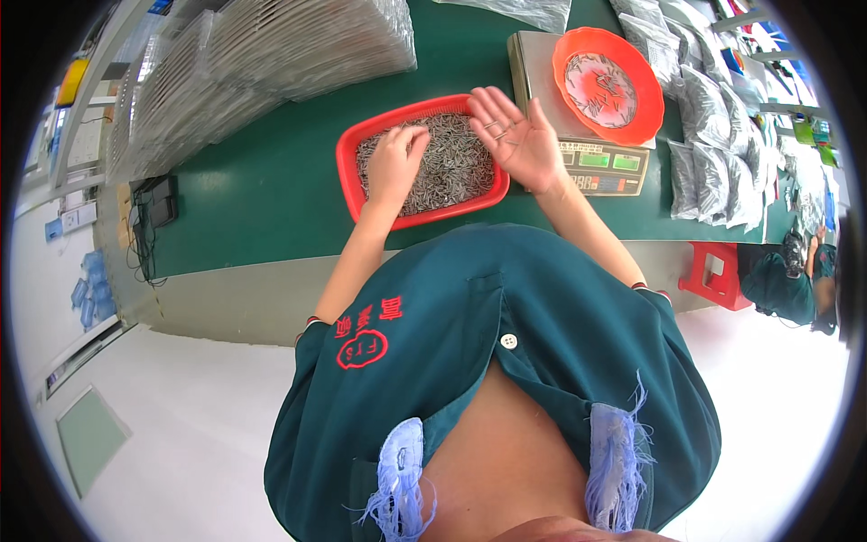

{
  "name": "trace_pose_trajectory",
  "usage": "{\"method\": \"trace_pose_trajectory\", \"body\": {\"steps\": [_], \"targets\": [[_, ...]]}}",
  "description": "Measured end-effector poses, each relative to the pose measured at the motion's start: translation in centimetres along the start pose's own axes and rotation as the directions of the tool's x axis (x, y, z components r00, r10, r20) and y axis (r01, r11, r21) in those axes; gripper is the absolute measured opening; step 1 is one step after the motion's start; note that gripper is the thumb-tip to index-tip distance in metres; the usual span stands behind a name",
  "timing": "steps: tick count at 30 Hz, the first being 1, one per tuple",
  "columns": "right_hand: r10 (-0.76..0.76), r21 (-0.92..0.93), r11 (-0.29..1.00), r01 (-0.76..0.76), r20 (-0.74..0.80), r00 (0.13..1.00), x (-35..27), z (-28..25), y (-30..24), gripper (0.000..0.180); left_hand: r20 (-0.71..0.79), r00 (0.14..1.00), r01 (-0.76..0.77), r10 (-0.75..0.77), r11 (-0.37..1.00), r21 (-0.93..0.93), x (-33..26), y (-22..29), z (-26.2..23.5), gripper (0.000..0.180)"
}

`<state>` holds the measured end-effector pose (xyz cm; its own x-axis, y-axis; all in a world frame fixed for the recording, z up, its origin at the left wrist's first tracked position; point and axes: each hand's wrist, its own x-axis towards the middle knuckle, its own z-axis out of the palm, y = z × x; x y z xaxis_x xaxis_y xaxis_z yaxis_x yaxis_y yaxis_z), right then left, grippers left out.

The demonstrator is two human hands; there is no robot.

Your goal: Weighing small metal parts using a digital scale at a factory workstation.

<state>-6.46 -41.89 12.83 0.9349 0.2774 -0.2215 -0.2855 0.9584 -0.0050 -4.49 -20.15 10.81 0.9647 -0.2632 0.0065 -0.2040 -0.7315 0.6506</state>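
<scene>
A red plastic basket (346, 172) on the green table holds a heap of small, slim metal pieces (456, 158) that look like screws. Over its left half is my left hand (397, 167), fingers curled together in a pinch; what is between the fingertips, if anything, is hidden. My right hand (524, 144) is palm up with fingers stretched out, above the basket's right rim. A few of the metal pieces lie loose on its fingers and palm. To the right, an orange-red bowl (648, 90) with similar pieces in it sits on a weighing scale (542, 72) with lit green displays.
Tall stacks of plastic-wrapped trays (307, 50) stand at the back left of the green table (271, 190). Several filled clear bags (709, 181) are piled at the right. A red stool (713, 275) and another person (781, 285) are farther right. A black box (158, 200) with cables is at the left edge.
</scene>
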Motion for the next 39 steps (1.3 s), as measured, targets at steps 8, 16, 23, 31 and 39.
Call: {"method": "trace_pose_trajectory", "body": {"steps": [8, 16, 23, 31, 39], "targets": [[-0.389, -0.202, 0.89, 0.409, 0.131, 0.912, -1.6, 0.5, -10.1, 0.069, 0.387, 0.922, -0.109, 0.018, 0.971, 0.213, -4.4, -4.1, 5.0, 0.027], [-0.646, -0.573, 0.624, 0.531, 0.003, 0.763, -1.9, 1.1, -17.1, 0.077, 0.374, 0.927, -0.112, 0.034, 0.976, 0.19, -3.8, -2.9, 3.5, 0.02], [-0.74, -0.986, -0.032, 0.161, 0.132, 0.659, -1.6, 2.4, -16.6, 0.073, 0.187, 0.979, -0.116, 0.082, 0.977, 0.177, -3.3, -2.7, 2.3, 0.014], [-0.151, -0.852, 0.523, 0.026, -0.062, 0.987, 1.0, 0.6, -3.7, 0.07, 0.09, 0.996, 0.017, -0.016, 1.0, -0.01, -1.4, 0.3, 0.7, 0.016], [0.266, -0.152, 0.945, -0.289, -0.158, 0.951, 1.6, -1.4, 3.9, 0.065, -0.013, 0.976, -0.212, 0.216, 0.944, -0.252, -1.3, 5.3, -0.1, 0.017]]}}
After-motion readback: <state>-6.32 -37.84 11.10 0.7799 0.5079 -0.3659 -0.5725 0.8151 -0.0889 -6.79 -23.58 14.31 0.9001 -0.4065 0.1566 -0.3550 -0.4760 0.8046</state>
